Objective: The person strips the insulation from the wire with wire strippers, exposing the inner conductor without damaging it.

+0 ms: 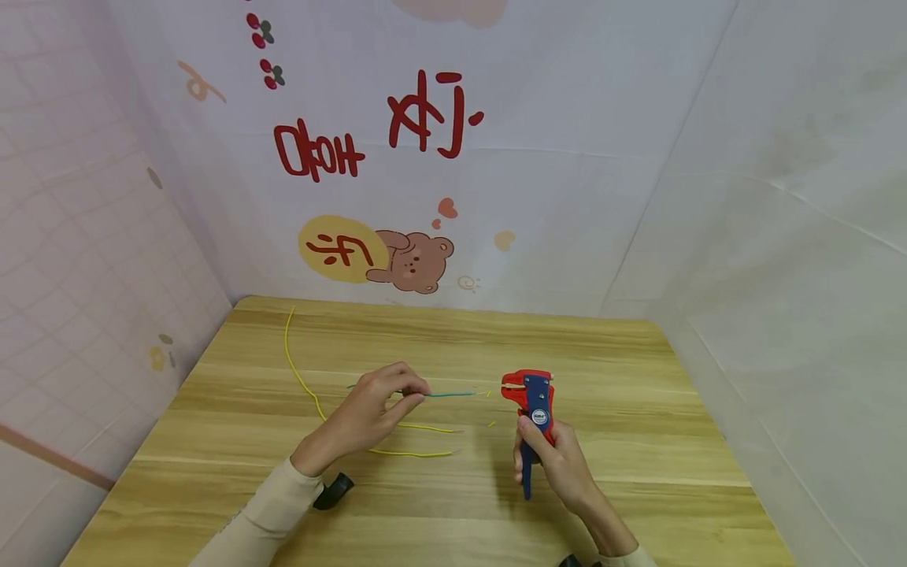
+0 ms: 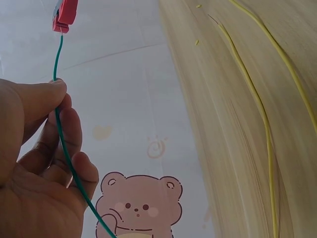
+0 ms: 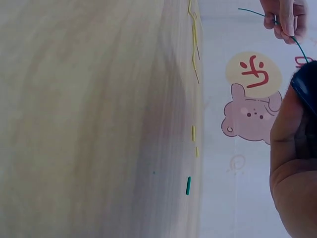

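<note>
In the head view my left hand (image 1: pixel 379 405) pinches a thin green wire (image 1: pixel 449 394) between thumb and fingers. The wire's bare end points right, a small gap short of the wire stripper (image 1: pixel 538 402). My right hand (image 1: pixel 563 465) grips this red and blue tool by its handles, its head upward. The left wrist view has the green wire (image 2: pixel 57 59) running across the palm, its tip close to the red stripper head (image 2: pixel 62 22). Only the dark handle (image 3: pixel 307 84) of the stripper shows in the right wrist view.
Yellow wires (image 1: pixel 418 453) with bared ends lie on the wooden table (image 1: pixel 602 520), left of centre. Small yellow insulation scraps (image 3: pixel 193 133) and a green scrap (image 3: pixel 188 186) lie on the tabletop. A printed cloth wall (image 1: pixel 553 173) stands behind the table.
</note>
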A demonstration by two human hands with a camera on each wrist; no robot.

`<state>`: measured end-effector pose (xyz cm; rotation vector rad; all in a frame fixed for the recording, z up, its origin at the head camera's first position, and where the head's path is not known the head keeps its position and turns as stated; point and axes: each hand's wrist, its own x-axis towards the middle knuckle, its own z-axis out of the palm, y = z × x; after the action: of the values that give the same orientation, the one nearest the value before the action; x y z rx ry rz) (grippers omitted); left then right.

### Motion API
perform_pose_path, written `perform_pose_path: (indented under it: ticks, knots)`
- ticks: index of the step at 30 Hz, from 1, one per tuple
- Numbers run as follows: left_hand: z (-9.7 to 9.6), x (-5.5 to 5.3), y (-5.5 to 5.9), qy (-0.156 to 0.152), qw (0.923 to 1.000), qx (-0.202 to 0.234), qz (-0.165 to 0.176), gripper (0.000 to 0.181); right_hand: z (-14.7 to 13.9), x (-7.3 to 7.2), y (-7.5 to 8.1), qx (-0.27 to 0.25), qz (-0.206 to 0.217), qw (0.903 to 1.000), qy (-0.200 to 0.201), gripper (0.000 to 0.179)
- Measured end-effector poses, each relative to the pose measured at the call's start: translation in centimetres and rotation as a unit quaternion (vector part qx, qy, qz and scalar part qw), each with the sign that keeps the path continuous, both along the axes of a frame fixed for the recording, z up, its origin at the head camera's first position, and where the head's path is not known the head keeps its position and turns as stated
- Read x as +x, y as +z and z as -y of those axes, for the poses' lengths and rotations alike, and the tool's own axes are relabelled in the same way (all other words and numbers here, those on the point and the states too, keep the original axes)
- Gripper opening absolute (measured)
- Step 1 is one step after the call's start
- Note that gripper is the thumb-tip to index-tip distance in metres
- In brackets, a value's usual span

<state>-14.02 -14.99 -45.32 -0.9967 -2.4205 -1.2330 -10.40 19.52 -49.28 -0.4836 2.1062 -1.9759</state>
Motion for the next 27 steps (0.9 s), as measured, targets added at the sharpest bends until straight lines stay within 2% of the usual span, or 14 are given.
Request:
perform_pose_path:
  ticks: [4,10,17,27]
  knots:
    - [0.1,-0.1,-0.1,0.002,1.0000,-0.001,0.007,0.015,0.0,-0.2,-0.1,0.000,-0.010,0.9998,0.014,0.037]
    - [0.3,-0.3,-0.3,0.012,0.9999,-0.005,0.007,0.017,-0.1,-0.4,-0.2,-0.007,-0.026,0.9991,0.033,0.034]
    - [0.6,-0.8,-0.6,0.021,0.9997,-0.015,-0.005,0.012,-0.5,-0.5,0.0,-0.020,-0.021,0.9992,0.028,0.030]
    - [0.9,-1.3,-1.7,0.025,0.9993,-0.021,0.016,0.011,-0.9,-0.6,0.0,-0.025,-0.024,0.9989,0.031,0.032]
